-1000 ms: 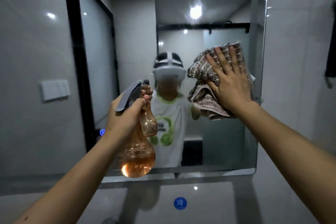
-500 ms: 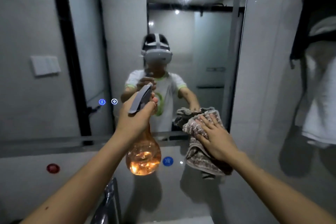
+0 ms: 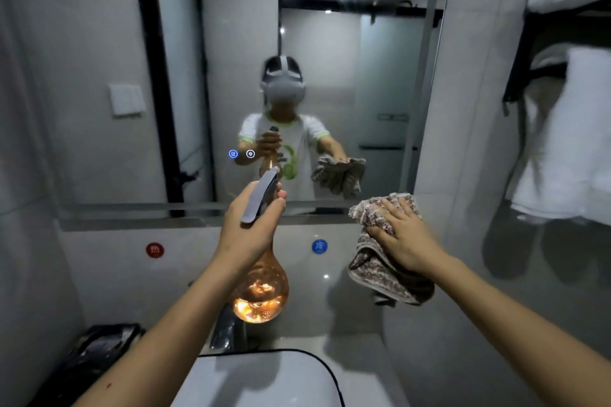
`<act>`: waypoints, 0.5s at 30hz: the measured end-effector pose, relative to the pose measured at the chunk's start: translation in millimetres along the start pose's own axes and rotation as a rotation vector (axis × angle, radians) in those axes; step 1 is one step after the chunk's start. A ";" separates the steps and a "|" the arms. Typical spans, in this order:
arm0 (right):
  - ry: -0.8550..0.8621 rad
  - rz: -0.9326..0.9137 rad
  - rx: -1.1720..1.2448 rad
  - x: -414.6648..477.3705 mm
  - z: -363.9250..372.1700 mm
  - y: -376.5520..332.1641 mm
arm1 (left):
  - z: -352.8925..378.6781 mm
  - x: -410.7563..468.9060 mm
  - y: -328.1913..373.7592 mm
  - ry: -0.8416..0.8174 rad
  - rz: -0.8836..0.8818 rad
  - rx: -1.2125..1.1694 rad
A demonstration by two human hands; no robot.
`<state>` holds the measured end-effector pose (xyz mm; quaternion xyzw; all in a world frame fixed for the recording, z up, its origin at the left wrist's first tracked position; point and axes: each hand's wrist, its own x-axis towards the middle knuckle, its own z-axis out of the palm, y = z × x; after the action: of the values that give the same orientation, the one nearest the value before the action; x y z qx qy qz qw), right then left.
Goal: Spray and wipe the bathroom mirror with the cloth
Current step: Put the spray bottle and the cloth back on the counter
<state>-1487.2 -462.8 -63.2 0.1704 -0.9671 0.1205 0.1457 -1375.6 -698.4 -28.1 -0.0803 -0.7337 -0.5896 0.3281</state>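
Right hand (image 3: 405,238) flat on cloth (image 3: 380,271), just below mirror (image 3: 330,76) edge; left hand (image 3: 248,228) wrapped around spray bottle (image 3: 259,294), above sink (image 3: 264,377).

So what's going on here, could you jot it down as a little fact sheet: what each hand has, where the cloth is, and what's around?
left hand: holds the spray bottle by its neck, nozzle toward the mirror
spray bottle: round, clear, with amber liquid
right hand: pressed flat on the cloth
cloth: brown patterned, on the wall below the mirror's lower edge, at the right
wall stickers: red sticker left, blue sticker right
right side: white towels on a rack
below: white basin
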 end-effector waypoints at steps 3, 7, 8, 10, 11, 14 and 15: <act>-0.031 0.061 0.000 -40.0 -1.0 -7.5 | -7.3 -27.8 -2.2 -0.036 -0.058 -0.042; -0.081 0.124 -0.019 -102.8 4.6 -8.3 | -6.7 -72.5 -6.7 -0.081 -0.132 -0.084; -0.086 0.136 -0.027 -118.2 5.9 -7.4 | -4.9 -83.6 -6.1 -0.095 -0.139 -0.088; -0.107 0.154 -0.042 -146.3 7.1 -3.2 | 0.4 -104.9 -6.1 -0.105 -0.138 -0.080; -0.124 0.162 -0.047 -158.7 8.1 0.0 | 3.5 -115.5 -4.8 -0.110 -0.135 -0.067; -0.168 0.183 -0.052 -194.1 17.4 10.4 | 15.5 -149.0 -2.8 -0.126 -0.113 -0.024; -0.180 0.188 -0.043 -205.2 22.9 14.5 | 20.8 -161.4 -1.9 -0.117 -0.106 -0.019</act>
<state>-1313.4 -395.5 -153.4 0.0862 -0.9903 0.0969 0.0499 -1260.0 -636.4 -124.5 -0.0788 -0.7493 -0.6072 0.2522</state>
